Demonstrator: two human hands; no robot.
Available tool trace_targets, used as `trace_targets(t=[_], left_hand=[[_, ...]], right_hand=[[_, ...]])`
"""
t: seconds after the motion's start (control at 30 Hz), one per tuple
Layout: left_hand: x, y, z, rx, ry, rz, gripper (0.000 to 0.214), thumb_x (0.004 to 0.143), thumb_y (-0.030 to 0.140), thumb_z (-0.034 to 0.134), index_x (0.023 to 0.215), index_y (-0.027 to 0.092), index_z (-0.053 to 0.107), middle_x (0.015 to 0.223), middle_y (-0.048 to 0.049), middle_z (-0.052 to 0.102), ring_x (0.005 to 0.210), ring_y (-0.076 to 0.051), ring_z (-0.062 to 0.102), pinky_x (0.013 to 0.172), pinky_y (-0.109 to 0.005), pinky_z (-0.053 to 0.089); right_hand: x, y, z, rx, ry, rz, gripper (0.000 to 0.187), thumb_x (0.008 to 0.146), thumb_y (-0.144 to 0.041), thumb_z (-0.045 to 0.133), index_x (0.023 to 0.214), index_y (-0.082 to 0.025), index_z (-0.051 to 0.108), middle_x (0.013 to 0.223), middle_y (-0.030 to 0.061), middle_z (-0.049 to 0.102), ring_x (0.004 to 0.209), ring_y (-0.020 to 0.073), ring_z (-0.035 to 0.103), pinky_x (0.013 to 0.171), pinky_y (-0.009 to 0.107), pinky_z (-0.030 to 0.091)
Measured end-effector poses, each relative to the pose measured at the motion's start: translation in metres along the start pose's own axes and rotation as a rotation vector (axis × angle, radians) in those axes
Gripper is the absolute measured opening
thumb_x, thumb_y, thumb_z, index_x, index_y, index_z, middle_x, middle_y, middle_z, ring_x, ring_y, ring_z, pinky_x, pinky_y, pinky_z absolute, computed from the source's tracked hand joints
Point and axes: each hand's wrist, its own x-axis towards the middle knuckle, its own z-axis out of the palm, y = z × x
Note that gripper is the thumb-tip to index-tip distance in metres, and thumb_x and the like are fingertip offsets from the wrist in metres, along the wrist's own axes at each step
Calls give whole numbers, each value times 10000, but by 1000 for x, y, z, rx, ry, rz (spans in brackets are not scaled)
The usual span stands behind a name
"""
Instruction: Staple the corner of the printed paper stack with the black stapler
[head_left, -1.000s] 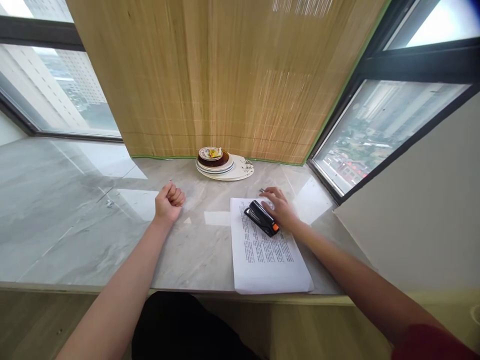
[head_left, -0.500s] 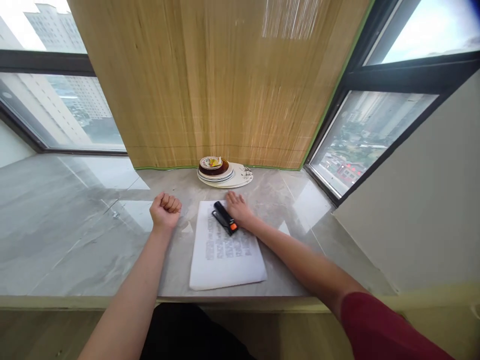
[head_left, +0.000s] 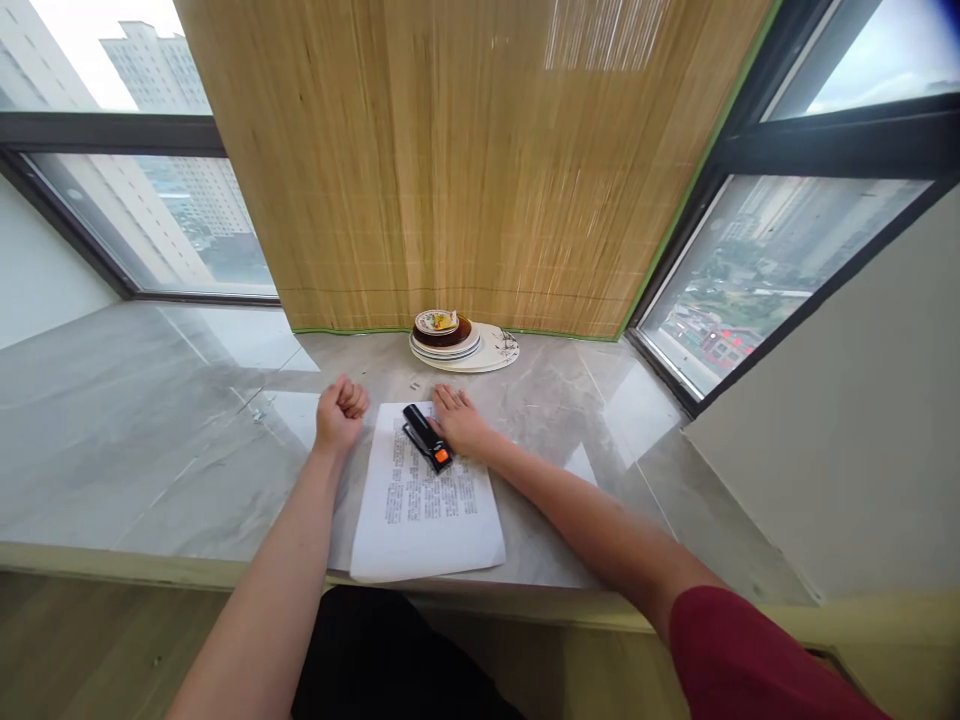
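Observation:
My left hand (head_left: pixel 343 412) rests on the counter as a closed fist, just left of a printed sheaf of paper (head_left: pixel 416 545); nothing shows sticking out of its curled fingers. Fingers stretched, my right hand (head_left: pixel 460 420) lies flat over the paper's upper right corner. A black stapler (head_left: pixel 427 437) with an orange patch at its near end lies slanted on the sheets, right beside that hand's thumb. Whether the thumb touches it, I cannot tell. The paper's lower edge reaches close to the counter's front edge.
Small plates (head_left: pixel 436 322) and a brown dish are stacked on an oval white plate (head_left: pixel 501 348) at the back. Tiny grey bits (head_left: pixel 415 386) lie on the marble counter (head_left: pixel 195 440). Behind hangs a bamboo blind (head_left: pixel 465 180), between two windows.
The paper, the stapler and my right hand have shifted left across the counter, nearer my left fist. The whole view has also swung slightly left.

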Motion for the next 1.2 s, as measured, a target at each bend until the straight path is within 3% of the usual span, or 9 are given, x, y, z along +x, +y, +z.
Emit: trace_targets(t=[0.13,0.23,0.37,0.43,0.5,0.57,0.73,0.93,1.2], left_hand=[[-9,-17,14,355,-118,-84,565,883,407,758,536,201,364,529,65,291,458,-76,240,432,-210,182],[-16,-24,19,509,-226,-118,371,783,318,861,583,173,584,556,37,449,526,-96,361,500,-207,262],[-19,-29,21,1022,-435,76,129,846,322,785,790,210,755,657,18,582,615,-146,458,626,-254,379],[-21,-32,21,1212,-478,196,149,902,323,702,812,216,754,801,-26,661,742,-189,563,743,-305,453],[-25,-35,20,1312,-475,258,157,928,297,637,853,215,748,942,-69,702,920,-243,625,891,-376,486],[-33,-36,18,1372,-471,275,171,942,278,593,955,214,751,1052,-93,726,1053,-283,634,1002,-442,480],[-55,-33,11,1442,-534,266,325,985,311,561,1255,229,724,1374,-97,700,1291,-305,605,1144,-502,440],[-61,-32,11,1523,-525,245,358,1006,328,558,1317,260,722,1453,-81,675,1370,-314,581,1151,-521,435],[-65,-27,17,1517,-588,176,422,1019,396,576,1417,290,667,1545,-55,617,1472,-293,531,1216,-515,369]], right_hand=[[-23,27,-9,51,-22,52,551,1073,-338,488,1555,-71,478,1675,243,402,1595,358,348,1302,578,271],[-24,31,-22,156,39,112,474,1054,-292,510,1485,-98,548,1619,226,495,1553,344,412,1280,556,312],[-36,18,-51,341,281,182,309,1096,-291,405,1074,-183,693,1144,126,718,1158,256,655,1073,412,489],[-53,8,-61,404,275,142,306,1091,-413,462,966,-213,656,1009,77,674,1001,231,655,964,381,517],[-73,-2,-63,417,207,83,302,992,-517,641,1038,-219,630,1059,69,648,1012,244,639,927,387,527],[-89,-8,-58,393,146,50,342,902,-472,754,1090,-224,613,1081,66,639,1023,258,630,904,397,538],[-96,0,-50,417,151,59,179,933,-243,670,1111,-218,671,1033,72,676,967,251,652,875,400,554],[-82,28,-47,486,253,125,323,890,-181,702,1208,-225,741,1144,100,770,1084,296,695,1006,456,543],[-81,48,-43,611,318,151,237,798,-206,770,1027,-231,714,933,21,788,826,239,739,874,407,586]])
